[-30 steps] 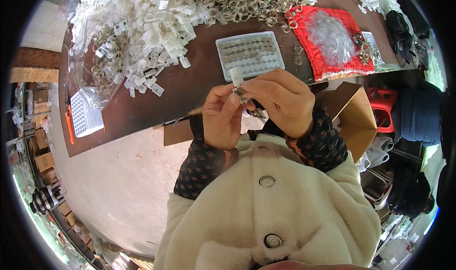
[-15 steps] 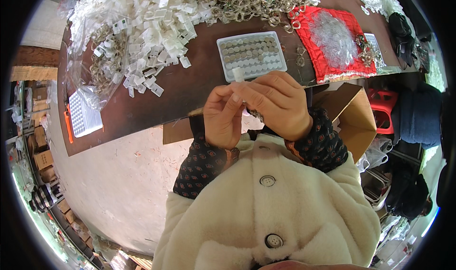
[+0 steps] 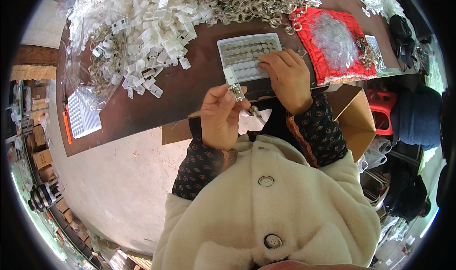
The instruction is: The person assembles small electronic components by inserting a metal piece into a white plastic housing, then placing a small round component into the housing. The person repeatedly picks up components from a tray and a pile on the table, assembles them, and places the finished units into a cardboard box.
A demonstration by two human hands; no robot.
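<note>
Between the thumb and fingers of my left hand (image 3: 221,118) is a small white plastic battery case (image 3: 233,82), its lid side up and a metal-lined compartment showing. A thin lead wire (image 3: 256,112) hangs beside that hand. My right hand (image 3: 289,77) reaches over the right side of a white plastic tray (image 3: 247,38) with rows of round button cells (image 3: 242,53). Its thumb and fingertips are pinched together at the cells; whatever is between them is hidden.
Heaped white plastic cases (image 3: 156,27) and coiled wires (image 3: 251,4) cover the table's far side. On the right lies a red cloth (image 3: 327,70) with clear plastic pieces. A ridged white tray (image 3: 84,113) and orange-handled tool (image 3: 67,125) lie left. A cardboard box (image 3: 354,118) stands below the table's right edge.
My right hand has left the battery case and moved forward and right onto the tray of button cells. My left hand keeps hold of the case, whose compartment now shows.
</note>
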